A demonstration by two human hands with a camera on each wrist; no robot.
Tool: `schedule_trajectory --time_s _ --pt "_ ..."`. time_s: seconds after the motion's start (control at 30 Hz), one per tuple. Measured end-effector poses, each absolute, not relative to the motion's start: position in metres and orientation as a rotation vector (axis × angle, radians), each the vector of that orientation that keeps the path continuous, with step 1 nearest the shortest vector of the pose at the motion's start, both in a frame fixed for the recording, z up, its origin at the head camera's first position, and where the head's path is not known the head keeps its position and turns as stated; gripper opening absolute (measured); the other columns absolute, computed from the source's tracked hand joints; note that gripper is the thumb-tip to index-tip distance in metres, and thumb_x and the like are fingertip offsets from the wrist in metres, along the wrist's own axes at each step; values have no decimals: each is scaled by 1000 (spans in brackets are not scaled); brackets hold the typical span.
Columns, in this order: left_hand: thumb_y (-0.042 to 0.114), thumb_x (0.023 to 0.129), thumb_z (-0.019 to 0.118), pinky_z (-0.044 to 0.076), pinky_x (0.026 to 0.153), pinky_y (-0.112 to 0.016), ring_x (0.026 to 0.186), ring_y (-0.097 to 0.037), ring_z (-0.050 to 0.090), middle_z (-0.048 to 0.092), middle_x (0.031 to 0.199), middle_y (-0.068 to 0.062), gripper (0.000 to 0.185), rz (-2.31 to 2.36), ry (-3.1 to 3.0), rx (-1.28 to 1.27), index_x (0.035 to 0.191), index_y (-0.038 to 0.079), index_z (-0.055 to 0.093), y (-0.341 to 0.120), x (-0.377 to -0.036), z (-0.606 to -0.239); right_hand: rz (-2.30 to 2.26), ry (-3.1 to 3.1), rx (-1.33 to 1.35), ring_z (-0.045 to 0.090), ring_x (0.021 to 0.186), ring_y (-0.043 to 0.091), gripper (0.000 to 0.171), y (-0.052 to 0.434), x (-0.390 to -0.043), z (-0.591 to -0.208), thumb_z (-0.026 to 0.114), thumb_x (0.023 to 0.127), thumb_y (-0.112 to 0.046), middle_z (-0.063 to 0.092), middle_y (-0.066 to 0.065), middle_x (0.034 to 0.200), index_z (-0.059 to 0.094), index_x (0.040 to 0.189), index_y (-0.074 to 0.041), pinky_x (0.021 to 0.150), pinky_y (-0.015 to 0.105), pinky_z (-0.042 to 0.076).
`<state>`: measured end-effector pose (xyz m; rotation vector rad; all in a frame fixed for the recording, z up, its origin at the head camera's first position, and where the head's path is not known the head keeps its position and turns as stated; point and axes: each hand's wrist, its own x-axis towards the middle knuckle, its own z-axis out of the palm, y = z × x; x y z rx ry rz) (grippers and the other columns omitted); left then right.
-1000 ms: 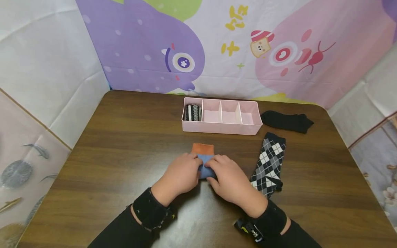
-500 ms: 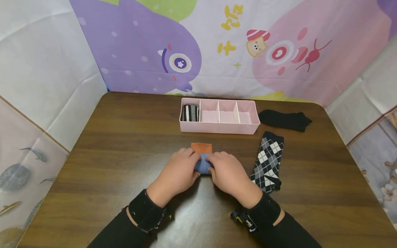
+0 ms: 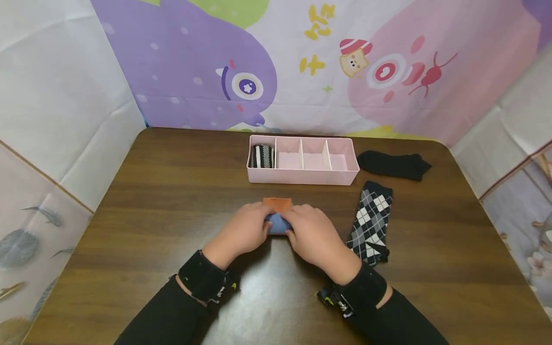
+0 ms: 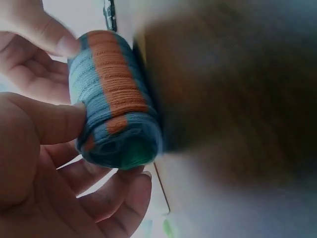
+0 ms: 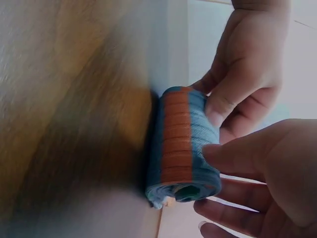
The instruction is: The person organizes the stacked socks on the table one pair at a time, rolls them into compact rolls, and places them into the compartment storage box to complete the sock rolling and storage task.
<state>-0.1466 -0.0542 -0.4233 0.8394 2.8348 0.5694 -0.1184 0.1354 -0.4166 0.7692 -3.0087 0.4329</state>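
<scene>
- Pink organizer tray [image 3: 302, 178], four compartments: a striped black-and-white sock roll [image 3: 262, 156] fills the leftmost; the other three hold nothing.
- Left hand [image 3: 241, 231] and right hand [image 3: 311, 235] both clamp the blue-and-orange sock [image 3: 278, 214] mid-table, just in front of the tray.
- Wrist views alone show its tight knit cylinder with a green core; the head view alone shows the flat orange cuff.
- Argyle sock [image 3: 370, 222] lies flat to the right; black sock [image 3: 393, 165] beside the tray.
</scene>
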Motion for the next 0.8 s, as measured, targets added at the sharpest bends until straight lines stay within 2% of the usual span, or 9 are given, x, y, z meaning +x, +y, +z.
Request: schedule_trajectory --time_s 0.17,0.33,0.47,0.6,0.7,0.8 --pt "14 102 61 52 91 -45 99 -31 65 65 112 -14 24 548 2823 778 121 4 70 -55 -152 -422 359 -3013 786 63 113 28 38 132 -123 -417 78 92 -18 70 8 121 69 127 -9 97 46 50" --pt "16 104 57 54 88 -44 99 -29 64 62 114 -15 28 576 2858 701 126 2 67 -51 -156 -428 386 -3032 772 64 106 29 34 131 -132 -419 75 93 -15 71 8 114 70 126 -9 92 46 52" --pt "18 102 61 55 82 -45 94 -31 62 60 110 -16 27 444 2970 713 123 0 63 -50 -149 -427 450 -3077 765 64 104 29 34 131 -139 -420 72 94 -13 70 9 114 69 127 -10 93 46 51" --pt "23 95 72 55 78 -44 88 -32 58 56 106 -18 35 250 3025 779 118 -2 66 -48 -139 -421 504 -3117 783 63 102 28 34 132 -143 -422 68 95 -9 69 7 110 68 128 -10 92 43 51" --pt "23 90 78 57 78 -43 86 -31 62 57 106 -19 42 295 2992 776 118 -5 65 -46 -137 -420 554 -3139 796 62 100 26 37 134 -143 -420 66 95 -6 68 6 107 67 132 -11 91 41 51" --pt "18 89 79 58 77 -42 85 -30 67 60 103 -17 38 428 2943 732 116 -3 62 -47 -139 -421 613 -3164 814 62 99 24 34 136 -144 -419 66 97 -7 67 6 106 67 131 -8 90 41 51"
